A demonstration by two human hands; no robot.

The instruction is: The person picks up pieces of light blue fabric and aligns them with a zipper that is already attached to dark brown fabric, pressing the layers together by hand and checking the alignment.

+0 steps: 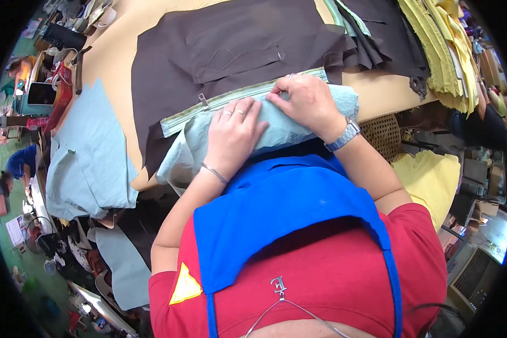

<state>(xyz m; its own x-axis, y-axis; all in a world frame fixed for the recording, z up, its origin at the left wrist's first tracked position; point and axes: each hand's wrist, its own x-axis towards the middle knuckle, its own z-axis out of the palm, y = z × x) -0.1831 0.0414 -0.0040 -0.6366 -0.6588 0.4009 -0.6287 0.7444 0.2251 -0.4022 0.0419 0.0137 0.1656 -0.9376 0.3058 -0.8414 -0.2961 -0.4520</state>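
Resting L hand (234,129) flat, fingers mostly tog, on lt-blue cloth (343,104) by zip strip (180,119) set across dk-brown cloth (169,62) on tan tbl (118,42), & bending R hand (308,101) thumb & index close at strip's edge, can't tell if pinching.

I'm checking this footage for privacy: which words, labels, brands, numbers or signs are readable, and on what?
Pendant: silver, letter-shaped and legible; I won't copy lettering.
Yellow patch: any marks too blurred to read.
Watch: dial not readable.
White sheet, far left: too small to read.
Light blue cloth: no lettering visible.
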